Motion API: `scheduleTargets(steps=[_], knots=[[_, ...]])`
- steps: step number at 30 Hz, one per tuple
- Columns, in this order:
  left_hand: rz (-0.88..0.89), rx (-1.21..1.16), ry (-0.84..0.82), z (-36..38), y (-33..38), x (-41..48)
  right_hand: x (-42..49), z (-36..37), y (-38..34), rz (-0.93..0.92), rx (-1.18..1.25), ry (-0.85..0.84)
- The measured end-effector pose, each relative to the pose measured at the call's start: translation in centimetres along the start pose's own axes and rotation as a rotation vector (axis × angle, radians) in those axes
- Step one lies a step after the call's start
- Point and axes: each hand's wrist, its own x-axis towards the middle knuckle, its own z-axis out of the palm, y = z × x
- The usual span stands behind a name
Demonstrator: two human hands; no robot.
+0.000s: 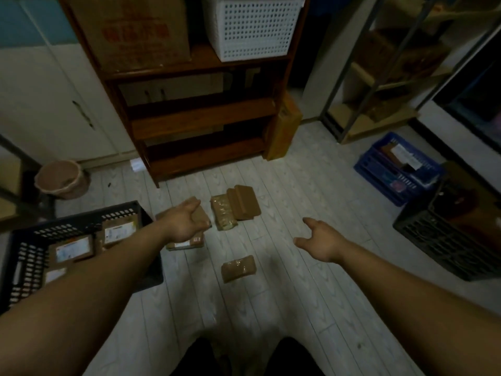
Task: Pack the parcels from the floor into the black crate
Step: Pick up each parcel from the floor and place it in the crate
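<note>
While dim, pale plank floor (284, 280) under parcels (238, 268); both hands (187, 223) spread, empty

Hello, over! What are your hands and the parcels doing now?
Left hand open over a floor parcel. Right hand open, empty. Crate part filled. Nothing in the way.

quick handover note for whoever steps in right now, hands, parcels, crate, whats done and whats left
Left hand: open, reaching over the labelled parcel on the floor, no grip visible.
Right hand: open and empty above the floor.
Black crate at left already holds at least three parcels.
Left on the floor: the labelled parcel, a taped parcel beside a brown stack, and a small parcel nearest the person.
</note>
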Motion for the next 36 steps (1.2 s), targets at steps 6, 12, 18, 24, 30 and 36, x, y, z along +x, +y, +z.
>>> scheduleTargets(steps=[6,12,18,24,30,36], knots=[[-0.095,-0.231,-0.050,6.1,-2.7,6.1,9.7,3.3,1.6,0.032,0.031,-0.150],[-0.431,-0.463,-0.082,15.5,-8.8,14.3,23.7,11.2,3.2,0.010,0.029,-0.362],[-0.640,-0.568,-0.017,26.9,-14.2,25.5,38.7,20.9,7.8,0.070,0.024,-0.435],[-0.720,-0.680,-0.018,37.7,-19.9,35.9,49.0,32.5,12.7,0.185,0.115,-0.448],[-0.836,-0.962,-0.086,45.9,-21.9,42.8,53.3,42.1,15.7,0.429,0.334,-0.505],[-0.800,-1.182,-0.001,46.0,-21.2,41.4,51.8,42.2,15.0,0.432,0.582,-0.445]])
